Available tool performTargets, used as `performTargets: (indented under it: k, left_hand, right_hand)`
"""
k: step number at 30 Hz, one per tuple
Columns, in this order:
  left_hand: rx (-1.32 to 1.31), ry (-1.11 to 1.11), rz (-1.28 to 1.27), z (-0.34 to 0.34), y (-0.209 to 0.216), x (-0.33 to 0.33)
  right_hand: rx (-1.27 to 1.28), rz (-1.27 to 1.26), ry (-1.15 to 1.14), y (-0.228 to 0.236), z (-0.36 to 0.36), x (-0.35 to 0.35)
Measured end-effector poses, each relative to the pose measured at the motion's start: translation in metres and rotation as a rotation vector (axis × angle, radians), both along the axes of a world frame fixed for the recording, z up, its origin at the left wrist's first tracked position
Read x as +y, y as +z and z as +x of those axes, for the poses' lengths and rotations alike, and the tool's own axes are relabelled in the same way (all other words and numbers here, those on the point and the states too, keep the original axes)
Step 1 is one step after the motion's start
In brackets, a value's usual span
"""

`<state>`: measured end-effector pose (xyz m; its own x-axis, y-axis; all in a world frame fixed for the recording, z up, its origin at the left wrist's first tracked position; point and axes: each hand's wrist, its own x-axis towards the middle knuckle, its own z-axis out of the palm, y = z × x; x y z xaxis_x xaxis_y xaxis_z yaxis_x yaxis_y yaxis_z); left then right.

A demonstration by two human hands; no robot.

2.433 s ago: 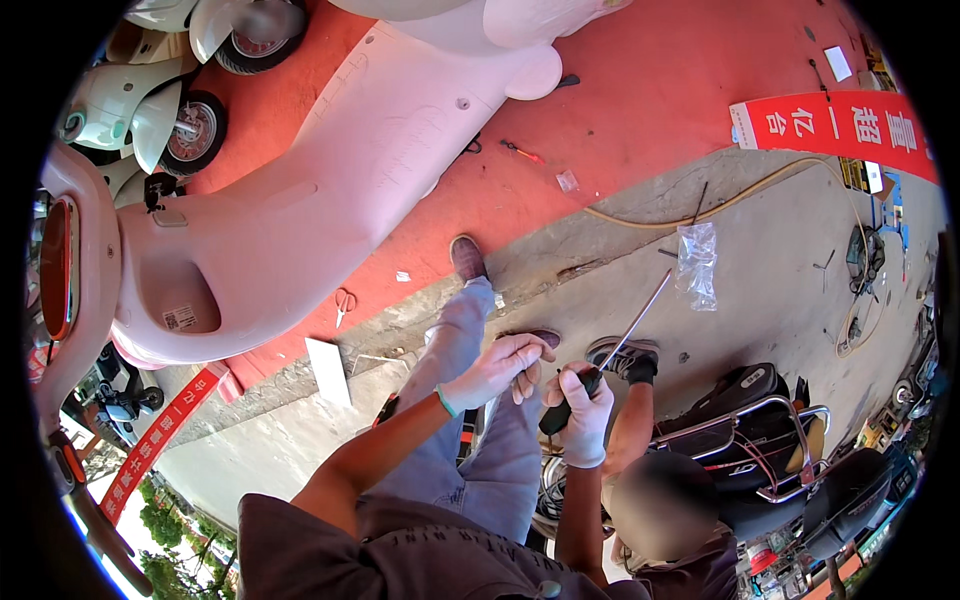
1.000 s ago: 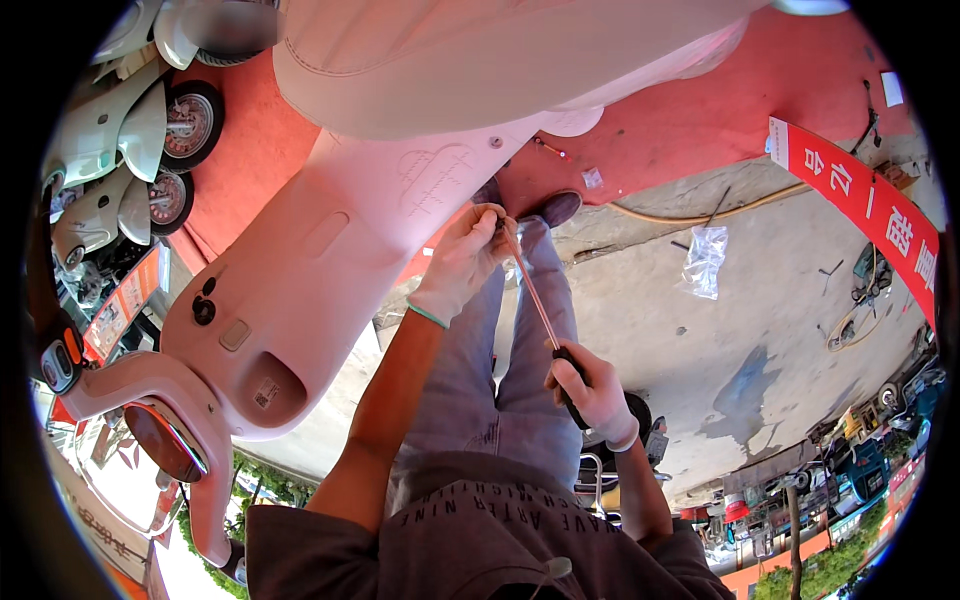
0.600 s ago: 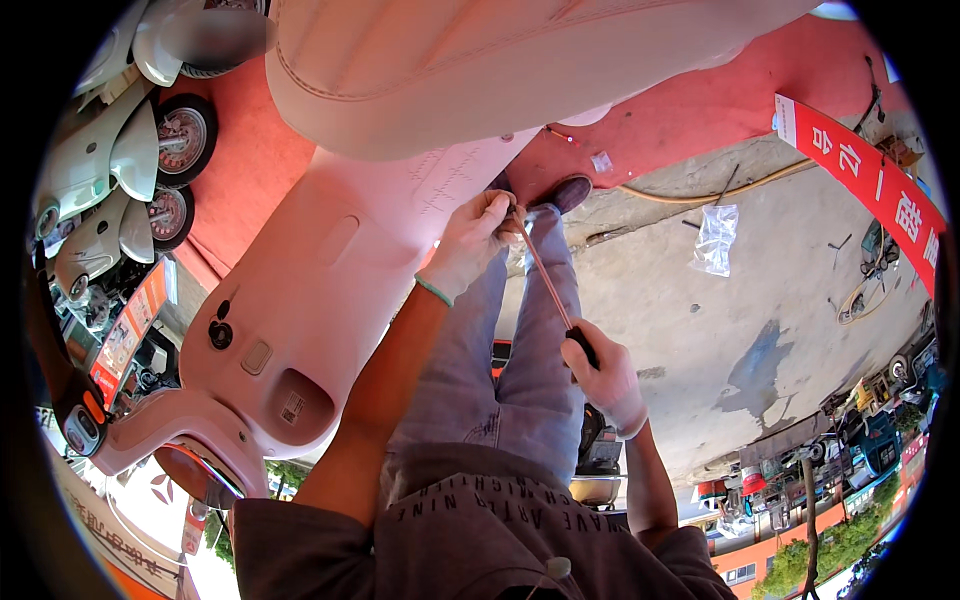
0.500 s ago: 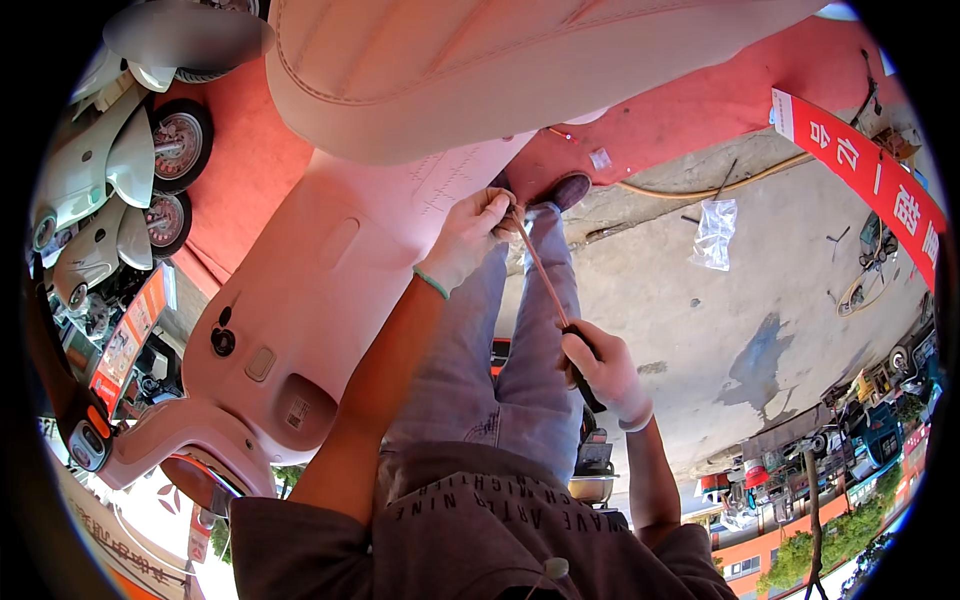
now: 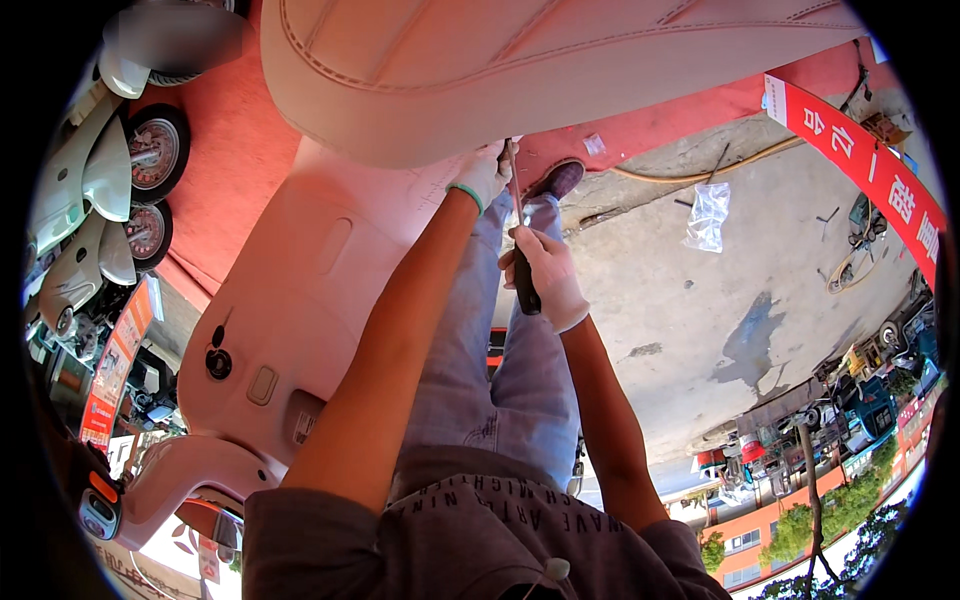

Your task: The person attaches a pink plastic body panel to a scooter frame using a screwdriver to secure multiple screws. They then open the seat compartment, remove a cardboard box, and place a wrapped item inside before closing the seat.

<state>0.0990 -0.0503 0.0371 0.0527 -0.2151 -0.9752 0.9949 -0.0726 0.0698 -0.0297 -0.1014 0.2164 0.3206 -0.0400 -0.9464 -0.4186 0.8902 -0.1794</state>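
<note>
My right hand (image 5: pixel 548 275), in a white glove, is closed around the black handle of a long screwdriver (image 5: pixel 526 290). Its thin shaft points away from me, up toward the underside of the pale scooter seat (image 5: pixel 420 110). My left hand (image 5: pixel 484 174), also gloved and with a green cuff, has its fingers closed at the far end of the shaft, close under the seat's edge. The fingertips are partly hidden, so any small part at the tip cannot be made out. Beside my left arm stretches the scooter's pink body (image 5: pixel 290 270).
The scooter's handlebar (image 5: pixel 180 470) lies at lower left. Other scooters (image 5: pixel 80 200) stand at far left beside red carpet (image 5: pixel 230 130). On the concrete to the right are a clear plastic bag (image 5: pixel 708 217), a yellowish hose (image 5: pixel 690 177) and a red banner (image 5: pixel 860 165).
Both hands have moved farther away from me, toward the seat. My right hand has also shifted left, and the screwdriver has swung from a slant to nearly straight ahead.
</note>
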Motion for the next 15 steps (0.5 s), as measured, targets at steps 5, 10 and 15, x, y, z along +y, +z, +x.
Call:
performTargets:
  k: [5, 10, 15]
  left_hand:
    - [-0.007, -0.039, -0.065, 0.010, -0.012, -0.007]
    - [-0.044, -0.027, -0.081, 0.008, -0.026, 0.000]
    - [-0.123, -0.050, -0.102, 0.002, -0.028, 0.002]
  right_hand:
    - [-0.008, 0.023, -0.070, -0.025, 0.015, -0.011]
    - [-0.004, 0.110, -0.110, -0.035, 0.021, -0.023]
    - [0.057, 0.181, -0.147, -0.039, 0.021, -0.026]
